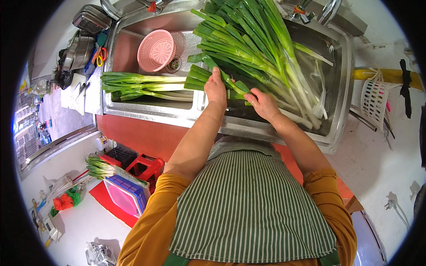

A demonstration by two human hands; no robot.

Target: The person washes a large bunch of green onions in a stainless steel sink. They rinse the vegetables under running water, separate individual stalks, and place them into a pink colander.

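Over the divider of a stainless steel double sink (198,117), my left hand (216,87) grips the green leaves of a large scallion (233,84). My right hand (264,103) pinches the same plant a little farther right, its thumb and fingers closed around a leaf. A big heap of scallions (256,56) fills much of the right basin, green tops toward the back left and white ends toward the front right, partly in water. Several more scallions (146,87) lie side by side across the front of the left basin, white ends pointing right. Their far ends pass behind leaves near my left hand.
A pink plastic colander (156,50) leans in the left basin beside the drain (173,65). Metal bowls (80,50), orange-handled scissors (101,57) and a white cutting board (74,94) are at the left. A white perforated basket (374,98) hangs at the right. Faucets (329,11) rise behind.
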